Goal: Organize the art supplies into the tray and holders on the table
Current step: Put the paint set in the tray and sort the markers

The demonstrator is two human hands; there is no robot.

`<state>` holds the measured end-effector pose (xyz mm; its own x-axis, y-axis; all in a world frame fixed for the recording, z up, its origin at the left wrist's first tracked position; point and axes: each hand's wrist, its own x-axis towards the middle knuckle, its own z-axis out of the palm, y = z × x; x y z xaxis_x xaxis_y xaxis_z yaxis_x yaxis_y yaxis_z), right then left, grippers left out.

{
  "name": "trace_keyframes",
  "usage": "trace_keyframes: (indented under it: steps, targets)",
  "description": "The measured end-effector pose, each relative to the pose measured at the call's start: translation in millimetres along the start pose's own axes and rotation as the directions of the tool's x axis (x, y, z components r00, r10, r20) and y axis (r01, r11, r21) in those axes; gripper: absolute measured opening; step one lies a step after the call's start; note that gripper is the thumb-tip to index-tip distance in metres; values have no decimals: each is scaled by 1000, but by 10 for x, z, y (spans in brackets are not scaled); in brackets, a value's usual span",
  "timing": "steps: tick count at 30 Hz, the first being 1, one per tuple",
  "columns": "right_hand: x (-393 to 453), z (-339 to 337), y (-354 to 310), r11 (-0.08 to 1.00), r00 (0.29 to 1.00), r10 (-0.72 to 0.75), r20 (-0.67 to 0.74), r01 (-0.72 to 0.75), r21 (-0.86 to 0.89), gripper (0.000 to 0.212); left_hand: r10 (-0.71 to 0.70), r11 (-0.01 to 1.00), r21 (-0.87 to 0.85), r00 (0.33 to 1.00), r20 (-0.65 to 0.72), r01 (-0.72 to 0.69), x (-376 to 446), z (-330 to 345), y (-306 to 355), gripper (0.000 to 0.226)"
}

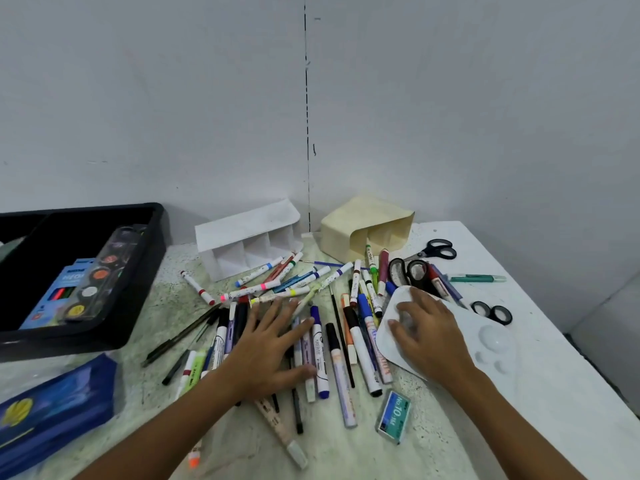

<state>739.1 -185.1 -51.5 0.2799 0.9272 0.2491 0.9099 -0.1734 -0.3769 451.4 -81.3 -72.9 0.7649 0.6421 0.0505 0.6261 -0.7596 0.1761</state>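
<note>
White walls meet in a corner behind the speckled table, where my left hand lies flat, fingers spread, on the scattered markers, and my right hand, fingers loosely bent, rests on the white paint palette. Beyond my left hand, the white divided holder lies tipped over; beyond my right, the cream holder lies likewise. Well to the left of my left hand sits the black tray, containing a paint set.
</note>
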Motion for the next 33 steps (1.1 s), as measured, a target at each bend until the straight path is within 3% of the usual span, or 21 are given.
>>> trace_keyframes:
  steps: [5,8,12,16,18,20,24,28,33]
  targets:
    - [-121,-38,60,990,992,-127,15,126,56,41,-9,999,35,1000,7,8,-12,-72,-152,93]
    - [-99,-67,59,991,991,-128,44,126,42,29,20,1000,-14,1000,-12,-20,-17,-117,-210,95]
    - [38,-41,-115,993,997,-79,-7,79,88,25,78,988,-123,989,-127,-94,-28,-130,-248,84]
    - [174,53,-436,965,980,-197,-30,200,168,17,-4,995,-96,960,-281,-24,-31,-120,-338,77]
    - [220,99,-653,939,963,-270,-2,264,223,22,-47,995,-101,966,-253,22,-59,-128,-394,72]
    - [292,198,-858,907,929,-369,35,352,230,30,17,995,-89,981,-191,-35,-101,-122,-432,64]
    - [445,429,-1094,872,857,-488,165,476,111,39,100,981,-145,973,-207,-132,-179,-137,-450,57]
    - [461,433,-1079,878,866,-477,153,478,32,28,-50,987,-161,965,-256,9,-231,-168,-527,69]
    - [534,228,-985,907,894,-417,162,421,10,24,-151,988,-39,989,1,151,-302,-174,-639,94]
